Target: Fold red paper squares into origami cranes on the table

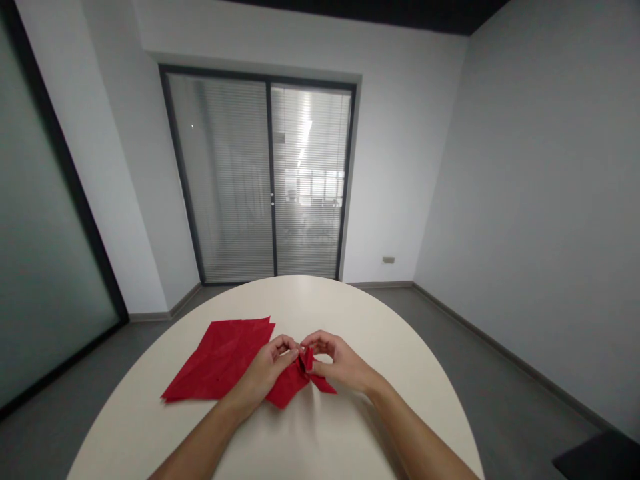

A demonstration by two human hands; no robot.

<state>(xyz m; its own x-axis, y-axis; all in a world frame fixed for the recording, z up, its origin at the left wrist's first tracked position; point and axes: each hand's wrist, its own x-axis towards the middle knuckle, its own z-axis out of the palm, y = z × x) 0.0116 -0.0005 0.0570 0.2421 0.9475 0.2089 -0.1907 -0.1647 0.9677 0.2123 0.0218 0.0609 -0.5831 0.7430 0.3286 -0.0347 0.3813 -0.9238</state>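
A crumpled, folded piece of red paper or cloth [285,388] is held between my two hands, just above the pale table. The fingers of my left hand [267,367] pinch it from the left. On its other side my right hand [340,360] is closed on the gathered part, with thumb and fingertips pressed together. Pointed ends stick out below the fingers, toward the lower left and the right. Left of it, a flat stack of red sheets [215,363] lies on the table, its right edge partly behind my left hand. I cannot tell whether the material is paper or fabric.
The round cream table [400,413] has its curved far edge ahead of me. Beyond it stand glass doors [225,187] with blinds. A white wall [540,200] runs along the right, and a dark object [600,457] shows at the lower right corner.
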